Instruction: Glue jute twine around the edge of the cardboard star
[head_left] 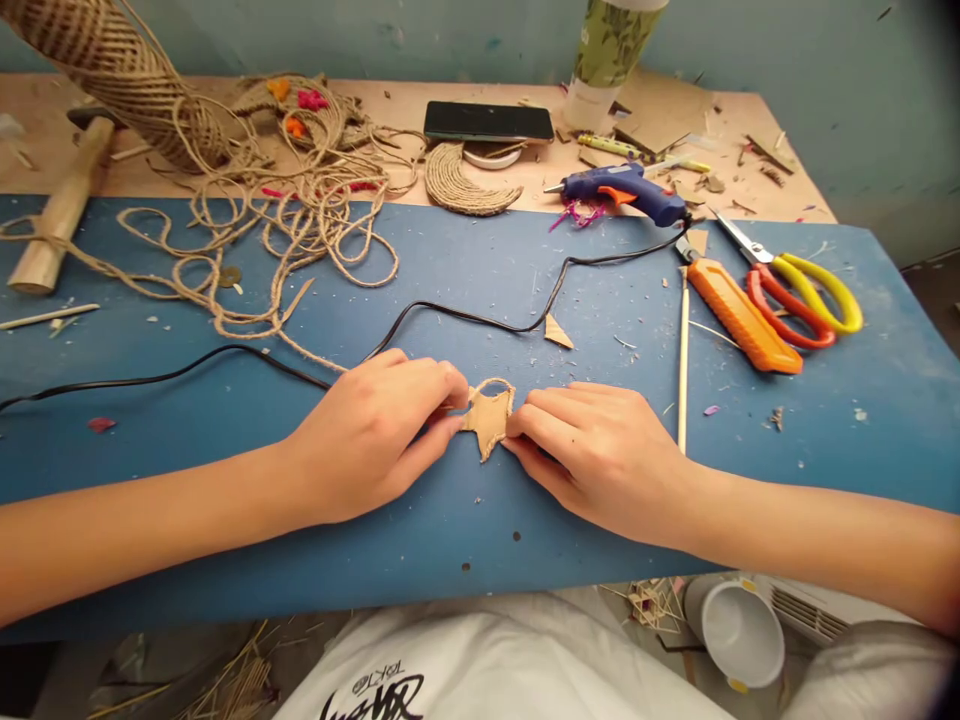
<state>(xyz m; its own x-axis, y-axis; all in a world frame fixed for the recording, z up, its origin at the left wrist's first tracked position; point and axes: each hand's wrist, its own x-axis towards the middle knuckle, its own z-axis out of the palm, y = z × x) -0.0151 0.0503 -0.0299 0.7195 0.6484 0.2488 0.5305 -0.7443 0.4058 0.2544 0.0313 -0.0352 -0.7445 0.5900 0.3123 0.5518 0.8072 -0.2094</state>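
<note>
On a blue table (525, 540), twine (300, 230), glue gun (626, 190), teal wall (825, 60)

A blue work board (480, 520) carries a cardboard star (489, 420) between both hands, glue gun (626, 190), scissors (802, 290) and utility knife (739, 315) beyond the right hand (600, 455), jute twine (300, 225) beyond the left hand (375, 440).

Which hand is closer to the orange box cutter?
Right. The right hand lies just below-left of the orange box cutter; the left hand is farther left, beyond the cardboard cutout both hands pinch.

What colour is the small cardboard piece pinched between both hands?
Light tan brown: the cardboard piece shows plainly in the head view, on the blue work surface.
</note>
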